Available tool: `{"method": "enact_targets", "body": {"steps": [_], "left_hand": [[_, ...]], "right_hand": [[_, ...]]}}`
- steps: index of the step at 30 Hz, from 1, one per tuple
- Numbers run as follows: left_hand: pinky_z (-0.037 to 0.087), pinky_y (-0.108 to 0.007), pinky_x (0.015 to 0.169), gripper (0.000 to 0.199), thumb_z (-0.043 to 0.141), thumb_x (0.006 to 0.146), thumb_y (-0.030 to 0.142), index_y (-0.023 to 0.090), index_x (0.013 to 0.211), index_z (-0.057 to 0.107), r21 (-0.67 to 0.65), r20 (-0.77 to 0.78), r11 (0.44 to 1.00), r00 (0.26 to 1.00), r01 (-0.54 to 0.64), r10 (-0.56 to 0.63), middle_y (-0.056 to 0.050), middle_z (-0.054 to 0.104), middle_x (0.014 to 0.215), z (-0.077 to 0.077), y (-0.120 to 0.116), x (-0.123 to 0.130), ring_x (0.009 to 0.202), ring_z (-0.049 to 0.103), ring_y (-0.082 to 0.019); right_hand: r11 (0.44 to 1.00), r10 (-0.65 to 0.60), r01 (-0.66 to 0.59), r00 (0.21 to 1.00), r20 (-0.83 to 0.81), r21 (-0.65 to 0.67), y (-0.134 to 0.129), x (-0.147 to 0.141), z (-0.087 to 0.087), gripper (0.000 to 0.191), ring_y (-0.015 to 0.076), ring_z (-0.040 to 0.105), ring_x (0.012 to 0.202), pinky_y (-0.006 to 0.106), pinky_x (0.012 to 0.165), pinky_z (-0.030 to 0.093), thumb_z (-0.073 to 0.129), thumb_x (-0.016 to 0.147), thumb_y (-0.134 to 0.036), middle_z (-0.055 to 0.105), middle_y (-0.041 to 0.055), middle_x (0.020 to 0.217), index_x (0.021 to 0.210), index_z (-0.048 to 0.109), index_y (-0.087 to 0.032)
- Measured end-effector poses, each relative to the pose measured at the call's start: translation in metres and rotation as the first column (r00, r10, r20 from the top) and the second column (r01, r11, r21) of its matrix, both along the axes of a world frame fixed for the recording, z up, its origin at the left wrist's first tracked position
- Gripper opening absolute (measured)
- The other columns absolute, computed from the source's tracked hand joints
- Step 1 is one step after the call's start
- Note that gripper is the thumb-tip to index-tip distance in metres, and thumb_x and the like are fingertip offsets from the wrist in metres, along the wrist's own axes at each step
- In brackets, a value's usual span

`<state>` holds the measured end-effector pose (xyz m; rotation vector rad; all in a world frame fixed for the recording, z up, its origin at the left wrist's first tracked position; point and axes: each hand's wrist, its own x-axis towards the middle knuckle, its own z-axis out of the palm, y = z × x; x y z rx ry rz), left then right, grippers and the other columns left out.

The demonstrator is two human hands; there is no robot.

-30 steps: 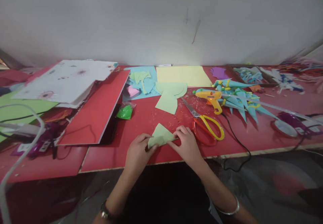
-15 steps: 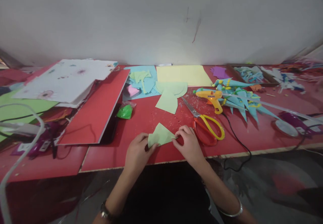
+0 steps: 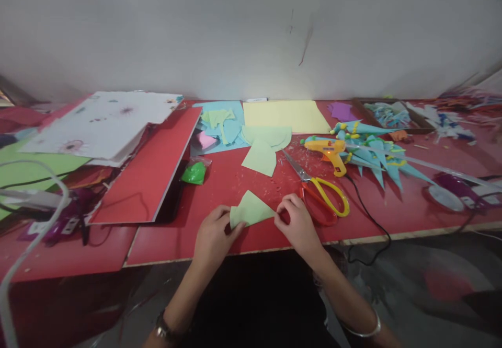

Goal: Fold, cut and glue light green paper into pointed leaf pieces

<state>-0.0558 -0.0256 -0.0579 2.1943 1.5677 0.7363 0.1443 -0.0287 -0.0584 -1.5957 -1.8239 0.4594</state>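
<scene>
A piece of light green paper with a pointed top is held just above or on the red table. Its left end is pinched between the thumb and fingers of my left hand. My right hand has thumb and forefinger closed in a ring at the paper's pointed right tip. More light green paper cutouts, some with rounded edges, lie behind. Scissors with one yellow and one red handle rest right of my right hand, blades toward the back left.
A yellow glue gun with a black cable lies beside several blue paper cones. To the left stand a red board and white sheets. A green packet, yellow paper and blue scraps lie on the red table.
My right hand has shifted slightly to the right, from over the paper's right end to its very tip. My left hand and the paper stay in place.
</scene>
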Motion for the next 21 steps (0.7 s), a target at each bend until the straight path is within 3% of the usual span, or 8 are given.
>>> {"method": "enact_targets", "body": {"steps": [14, 21], "left_hand": [[0.043, -0.023, 0.06, 0.019, 0.052, 0.079, 0.032, 0.018, 0.082, 0.065, 0.013, -0.054, 0.999, 0.998, -0.037, 0.038, -0.002, 0.06, 0.08, 0.003, 0.0, 0.003, 0.067, 0.055, -0.012], [0.042, -0.025, 0.06, 0.025, 0.05, 0.079, 0.034, 0.017, 0.062, 0.057, 0.047, -0.143, 0.996, 0.987, -0.071, 0.077, -0.002, 0.056, 0.077, 0.003, -0.002, 0.0, 0.066, 0.054, -0.013]], "right_hand": [[0.979, 0.166, -0.178, 0.979, 0.115, 0.1, -0.006, 0.0, -0.002, 0.019, 0.0182, 0.052, 0.081, 0.033, 0.074, 0.044, 0.041, 0.079, -0.004, 0.056, 0.0067, 0.086, 0.078, 0.055, -0.017], [0.96, 0.209, -0.243, 0.953, 0.22, 0.139, -0.011, 0.004, 0.003, 0.021, 0.0195, 0.054, 0.086, 0.034, 0.074, 0.046, 0.04, 0.08, -0.007, 0.06, 0.0078, 0.09, 0.084, 0.058, -0.018]]}}
